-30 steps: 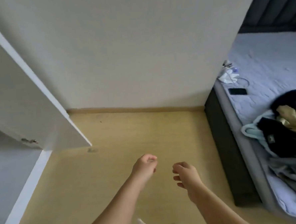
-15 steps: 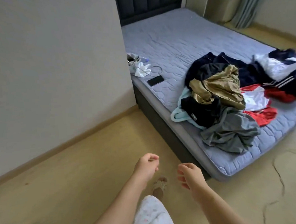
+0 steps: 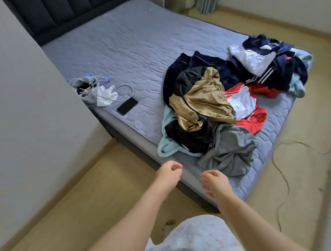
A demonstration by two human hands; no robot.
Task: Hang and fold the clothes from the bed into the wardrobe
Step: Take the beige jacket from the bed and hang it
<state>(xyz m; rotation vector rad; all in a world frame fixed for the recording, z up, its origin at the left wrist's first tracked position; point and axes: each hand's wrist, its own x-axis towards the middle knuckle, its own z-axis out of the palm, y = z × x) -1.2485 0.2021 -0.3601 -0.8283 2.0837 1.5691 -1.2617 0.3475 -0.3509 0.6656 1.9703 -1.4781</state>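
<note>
The pile of clothes lies on the near right part of the bed, its long axis running from the grey garment at the near edge to the far right corner. The left hand and right hand reach toward that edge, fingers loosely curled, empty.

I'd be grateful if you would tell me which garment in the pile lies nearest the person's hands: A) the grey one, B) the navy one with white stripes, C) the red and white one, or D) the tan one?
A: the grey garment lies at the near edge of the bed, just beyond the right hand; the others sit farther back.
</note>
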